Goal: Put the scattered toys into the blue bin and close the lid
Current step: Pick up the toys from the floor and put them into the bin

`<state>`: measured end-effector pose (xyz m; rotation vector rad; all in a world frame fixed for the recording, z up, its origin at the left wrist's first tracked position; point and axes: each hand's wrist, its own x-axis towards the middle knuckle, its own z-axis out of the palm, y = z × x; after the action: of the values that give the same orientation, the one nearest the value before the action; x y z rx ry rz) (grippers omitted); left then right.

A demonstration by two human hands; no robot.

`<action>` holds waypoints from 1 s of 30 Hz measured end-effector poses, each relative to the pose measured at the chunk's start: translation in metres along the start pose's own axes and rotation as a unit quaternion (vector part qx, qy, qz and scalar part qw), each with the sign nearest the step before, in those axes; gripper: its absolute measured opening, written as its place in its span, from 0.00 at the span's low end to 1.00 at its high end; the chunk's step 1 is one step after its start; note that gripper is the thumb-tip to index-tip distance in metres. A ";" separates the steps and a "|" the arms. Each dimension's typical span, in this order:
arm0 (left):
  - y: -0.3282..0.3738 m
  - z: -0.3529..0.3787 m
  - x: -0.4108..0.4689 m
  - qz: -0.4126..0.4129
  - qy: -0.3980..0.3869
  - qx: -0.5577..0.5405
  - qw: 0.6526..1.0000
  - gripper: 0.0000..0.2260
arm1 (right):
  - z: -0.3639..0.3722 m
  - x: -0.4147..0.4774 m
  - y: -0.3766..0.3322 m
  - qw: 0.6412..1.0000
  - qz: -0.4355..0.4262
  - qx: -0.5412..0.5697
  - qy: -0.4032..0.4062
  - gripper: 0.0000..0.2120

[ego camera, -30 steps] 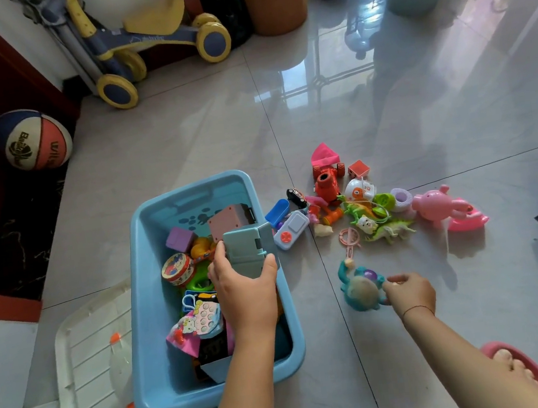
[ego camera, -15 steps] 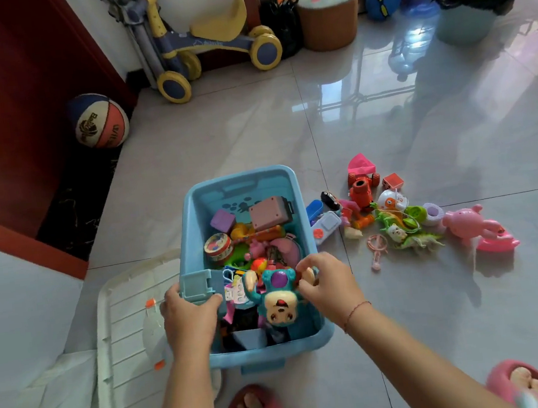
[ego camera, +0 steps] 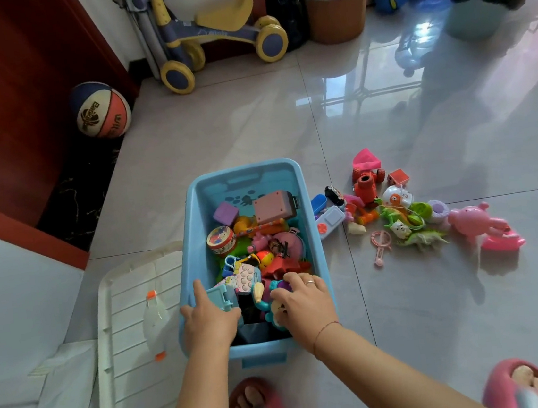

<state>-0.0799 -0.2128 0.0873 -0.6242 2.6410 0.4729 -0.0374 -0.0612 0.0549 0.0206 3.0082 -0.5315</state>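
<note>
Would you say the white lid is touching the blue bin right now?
Cannot tell. In the head view the white lid runs right up to the blue bin, whose wall hides the meeting edge.

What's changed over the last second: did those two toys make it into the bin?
Yes. The left hand carried the teal block toy from over the bin's middle down to its near end. The right hand lifted the teal plush toy off the floor into the blue bin. Both remain gripped. The floor pile and white lid are unchanged.
</note>
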 end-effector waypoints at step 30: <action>0.000 0.029 0.037 0.158 -0.034 0.288 0.944 0.40 | 0.020 0.010 0.014 0.983 0.016 0.037 0.177 0.02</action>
<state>-0.1022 -0.2145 0.0458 0.0003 2.6268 -0.2014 -0.0454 -0.0554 0.0307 0.1862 3.3212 -0.7035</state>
